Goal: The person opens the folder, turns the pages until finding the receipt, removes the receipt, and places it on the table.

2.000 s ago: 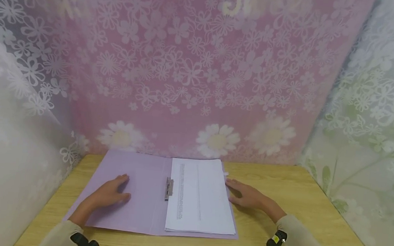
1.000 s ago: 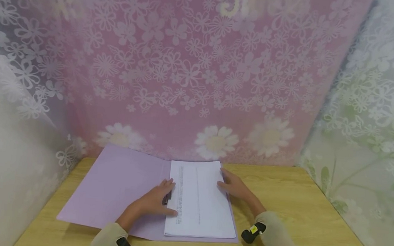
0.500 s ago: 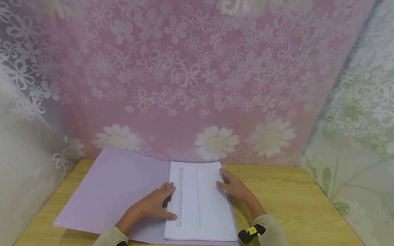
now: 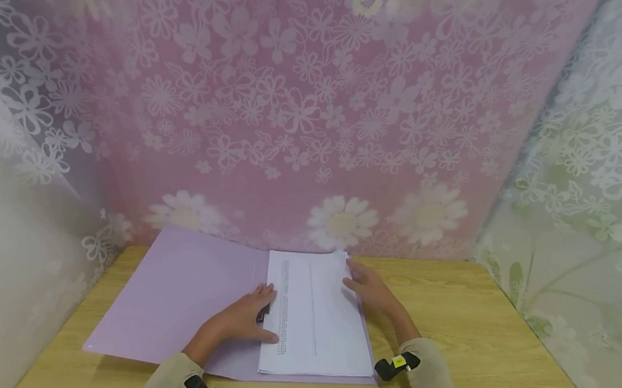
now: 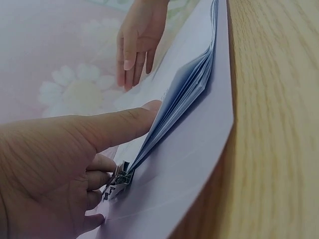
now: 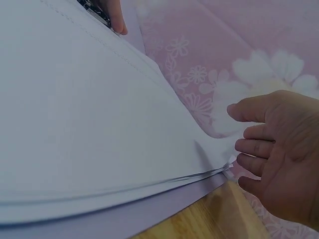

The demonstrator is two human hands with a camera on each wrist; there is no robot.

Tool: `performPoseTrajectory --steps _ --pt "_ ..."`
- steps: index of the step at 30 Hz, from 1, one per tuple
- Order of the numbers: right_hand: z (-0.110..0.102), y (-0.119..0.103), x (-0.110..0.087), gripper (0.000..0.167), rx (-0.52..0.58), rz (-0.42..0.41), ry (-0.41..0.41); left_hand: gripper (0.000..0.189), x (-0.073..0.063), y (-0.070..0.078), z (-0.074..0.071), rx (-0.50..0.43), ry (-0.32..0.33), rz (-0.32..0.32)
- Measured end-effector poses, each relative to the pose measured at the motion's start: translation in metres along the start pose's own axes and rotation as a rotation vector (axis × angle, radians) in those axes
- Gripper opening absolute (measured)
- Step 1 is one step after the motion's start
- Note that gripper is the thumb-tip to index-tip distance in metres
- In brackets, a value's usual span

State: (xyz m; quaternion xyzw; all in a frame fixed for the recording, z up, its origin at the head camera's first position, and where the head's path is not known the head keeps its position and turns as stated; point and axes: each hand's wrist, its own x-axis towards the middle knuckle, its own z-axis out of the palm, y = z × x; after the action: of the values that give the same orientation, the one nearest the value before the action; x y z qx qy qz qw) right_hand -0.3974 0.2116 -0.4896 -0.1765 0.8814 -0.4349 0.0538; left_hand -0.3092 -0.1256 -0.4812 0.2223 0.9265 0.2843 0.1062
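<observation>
A lilac file folder (image 4: 182, 293) lies open, with a stack of white printed paper sheets (image 4: 328, 323) on its right half. My left hand (image 4: 241, 319) is over the fold, its thumb on the stack's left edge and its other fingers around the metal clip (image 5: 119, 180). In the left wrist view, those fingers touch or nearly touch the clip. My right hand (image 4: 370, 287) is at the far right edge of the sheets. Seen from the right wrist, its fingers are loosely bent beside the paper corner, and nothing is gripped between them.
The folder lies on a wood-grain table (image 4: 443, 326). A pink flowered cloth (image 4: 305, 126) hangs behind the table's back edge, and pale patterned cloths (image 4: 587, 240) flank it. The folder's left cover is tilted up off the table at its front corner.
Over two seconds, my left hand has moved right from the left cover to the clip, and my right hand has come in to the paper's edge. The left cover has lifted at its front corner.
</observation>
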Motion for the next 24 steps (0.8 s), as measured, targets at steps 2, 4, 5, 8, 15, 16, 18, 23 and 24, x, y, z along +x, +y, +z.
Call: performPoseTrajectory --steps 2,4,5,8,15,16,18,23,24 --pt "0.0 0.001 0.0 0.063 0.035 -0.021 0.009 0.104 0.0 0.001 0.0 0.005 0.003 -0.005" --pt "-0.001 0.002 0.001 0.061 0.065 -0.041 0.019 0.104 0.0 0.001 0.0 0.004 0.005 -0.008" --pt "-0.001 0.002 0.001 0.06 0.082 -0.048 0.024 0.104 0.0 0.001 0.0 0.007 0.005 -0.008" --pt "-0.002 0.002 0.001 0.058 0.126 -0.07 0.036 0.103 0.0 0.001 0.0 0.006 0.004 -0.01" --pt "-0.006 -0.006 -0.001 0.062 0.156 -0.095 0.047 0.104 0.0 0.0 0.001 0.004 -0.002 -0.006" --pt "-0.007 -0.006 -0.001 0.063 0.153 -0.095 0.046 0.104 0.001 0.0 0.002 0.005 -0.003 -0.006" --pt "-0.008 -0.006 0.0 0.065 0.135 -0.087 0.044 0.104 0.001 -0.001 0.002 0.007 -0.004 -0.008" --pt "-0.012 -0.003 0.0 0.067 0.143 -0.083 0.024 0.104 0.001 0.0 0.001 0.0 -0.011 -0.011" --pt "-0.013 -0.004 -0.001 0.068 0.155 -0.087 0.014 0.104 0.001 0.0 0.001 -0.001 -0.011 -0.011"
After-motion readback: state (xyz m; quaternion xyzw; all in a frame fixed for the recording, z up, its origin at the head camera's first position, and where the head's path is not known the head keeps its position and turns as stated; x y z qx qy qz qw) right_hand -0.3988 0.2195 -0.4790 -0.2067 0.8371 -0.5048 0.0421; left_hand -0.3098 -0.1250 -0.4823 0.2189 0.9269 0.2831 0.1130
